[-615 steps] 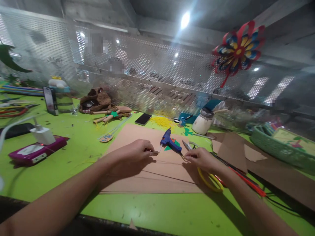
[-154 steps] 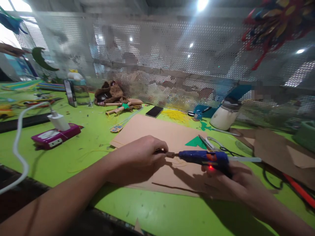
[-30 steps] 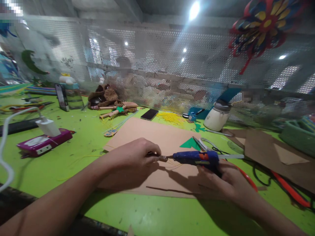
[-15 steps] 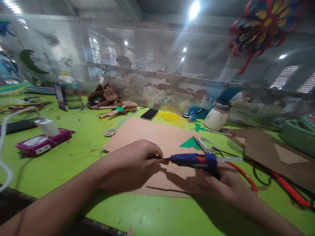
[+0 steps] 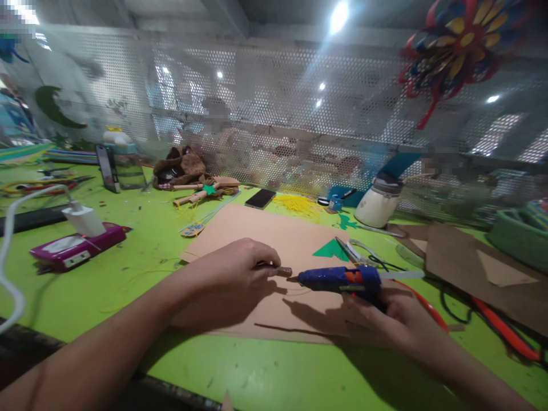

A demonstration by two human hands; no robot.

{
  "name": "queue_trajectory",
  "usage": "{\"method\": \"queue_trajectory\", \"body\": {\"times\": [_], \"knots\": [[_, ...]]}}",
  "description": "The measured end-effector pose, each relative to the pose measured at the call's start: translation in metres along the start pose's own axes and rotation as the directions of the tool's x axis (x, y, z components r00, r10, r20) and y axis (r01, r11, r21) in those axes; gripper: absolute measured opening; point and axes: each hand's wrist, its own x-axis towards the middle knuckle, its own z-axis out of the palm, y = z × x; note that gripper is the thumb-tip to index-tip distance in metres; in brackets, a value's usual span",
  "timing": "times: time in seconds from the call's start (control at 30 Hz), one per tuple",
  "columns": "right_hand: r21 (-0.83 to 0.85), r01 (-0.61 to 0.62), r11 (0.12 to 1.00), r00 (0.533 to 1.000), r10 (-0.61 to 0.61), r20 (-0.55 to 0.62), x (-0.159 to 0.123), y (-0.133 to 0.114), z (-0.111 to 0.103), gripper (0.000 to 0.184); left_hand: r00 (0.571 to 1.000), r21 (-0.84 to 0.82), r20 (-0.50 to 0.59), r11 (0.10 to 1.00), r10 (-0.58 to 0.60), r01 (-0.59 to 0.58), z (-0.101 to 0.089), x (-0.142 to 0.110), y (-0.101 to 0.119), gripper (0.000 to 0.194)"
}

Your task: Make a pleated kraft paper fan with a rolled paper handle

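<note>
By counter's (image 5: 257,365) front edge: my left grip (image 5: 245,264), pinching stick (image 5: 284,272), end-out, likely for access; right grip (image 5: 400,314), clamping glue gun (image 5: 327,278).

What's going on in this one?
A person is working over cardboard on a green table. The right hand holds a glue gun, its tip close to the end of a brown piece pinched in the left hand; whether they touch is hard to tell. Green paper lies beyond the glue gun.
</note>
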Motion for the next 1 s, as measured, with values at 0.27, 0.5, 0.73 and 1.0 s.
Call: {"method": "queue_trajectory", "body": {"times": [0.27,0.5,0.73,1.0], "knots": [[0.005,0.0,1.0,1.0,0.0,0.001,0.0,-0.003,0.002,0.023,0.998,-0.036,0.044,0.998,-0.049,0.051,0.002,-0.002,0.003,0.029],[-0.046,0.042,0.998,0.999,-0.041,0.013,-0.001,0.005,0.005,0.022,0.991,-0.074,0.119,0.995,-0.055,0.065,0.001,-0.001,0.004,0.029],[-0.063,0.098,0.993,0.995,-0.097,0.018,0.001,0.004,0.005,0.021,0.982,-0.179,0.149,0.974,-0.115,0.141,0.003,-0.003,0.002,0.032],[-0.063,0.074,0.995,0.996,-0.07,0.063,-0.001,0.007,0.005,0.023,0.987,-0.183,0.119,0.975,-0.108,0.128,0.005,-0.005,-0.001,0.034]]}}
